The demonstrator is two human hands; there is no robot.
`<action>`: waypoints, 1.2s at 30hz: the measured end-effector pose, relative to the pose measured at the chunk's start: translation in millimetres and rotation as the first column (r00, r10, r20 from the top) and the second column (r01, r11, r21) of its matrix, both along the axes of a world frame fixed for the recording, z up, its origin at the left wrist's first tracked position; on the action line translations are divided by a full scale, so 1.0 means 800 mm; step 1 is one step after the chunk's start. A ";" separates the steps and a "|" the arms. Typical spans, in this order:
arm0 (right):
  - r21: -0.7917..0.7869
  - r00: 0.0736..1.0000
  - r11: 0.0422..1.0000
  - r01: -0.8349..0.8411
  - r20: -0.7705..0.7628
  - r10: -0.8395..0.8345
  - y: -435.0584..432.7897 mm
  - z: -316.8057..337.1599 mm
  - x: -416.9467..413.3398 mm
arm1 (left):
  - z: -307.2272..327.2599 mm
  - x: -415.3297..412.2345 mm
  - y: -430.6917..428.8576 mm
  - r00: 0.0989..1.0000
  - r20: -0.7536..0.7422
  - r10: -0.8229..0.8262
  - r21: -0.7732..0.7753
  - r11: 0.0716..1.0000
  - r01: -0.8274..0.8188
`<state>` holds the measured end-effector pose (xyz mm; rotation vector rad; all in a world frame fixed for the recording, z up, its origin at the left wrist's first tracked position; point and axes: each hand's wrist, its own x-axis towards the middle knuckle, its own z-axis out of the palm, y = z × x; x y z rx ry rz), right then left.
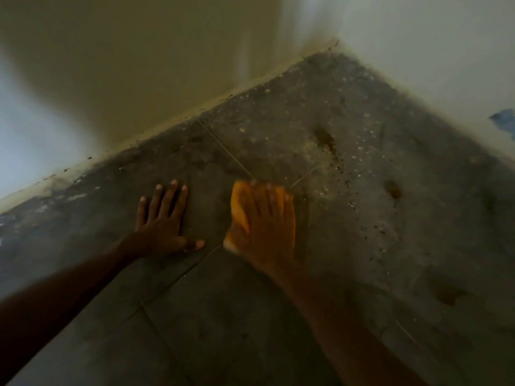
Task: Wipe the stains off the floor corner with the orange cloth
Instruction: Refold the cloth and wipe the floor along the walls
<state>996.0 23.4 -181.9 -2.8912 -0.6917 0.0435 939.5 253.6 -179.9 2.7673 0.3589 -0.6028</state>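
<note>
While the right hand [264, 218] presses the orange cloth [240, 201] with flat, ungripping fingers, it may slip free and smear the stains [324, 139]. The left hand [164, 221] lies spread, empty.

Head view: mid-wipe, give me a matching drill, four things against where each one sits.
Things:
1 left hand
2 orange cloth
3 dark brown stain
4 small blue object

Places:
A under the right hand
B frame's right edge, by the white wall
C flat on the grey floor tile, fingers spread
D on the floor, beyond the cloth

Pairs: 1-C, 2-A, 3-D, 4-B
</note>
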 end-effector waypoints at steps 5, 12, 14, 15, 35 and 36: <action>-0.006 0.997 0.997 0.082 -0.017 -0.082 -0.077 -0.003 0.048 | 0.006 0.008 0.001 0.994 -0.106 0.013 -0.016 1.000 -0.015; 0.014 0.999 1.000 0.000 -0.054 0.000 -0.078 0.003 -0.016 | 0.008 0.006 -0.007 0.993 -0.094 0.073 0.022 0.997 -0.071; 0.058 0.996 0.998 -0.033 -0.081 0.037 -0.121 0.000 -0.036 | 0.017 0.008 -0.012 0.989 -0.113 0.095 0.021 0.995 -0.093; 0.043 0.997 0.999 -0.019 -0.078 0.023 -0.127 -0.003 -0.017 | 0.018 0.009 -0.014 0.988 -0.109 0.109 0.029 0.994 -0.107; -0.039 0.984 0.986 0.162 0.082 -0.158 -0.236 -0.014 0.074 | 0.027 0.071 -0.269 0.997 0.079 0.014 -0.142 0.990 -0.002; 0.005 0.961 0.962 0.272 0.052 -0.272 -0.223 -0.011 0.108 | 0.024 0.073 -0.279 0.996 0.076 0.036 -0.137 0.990 -0.025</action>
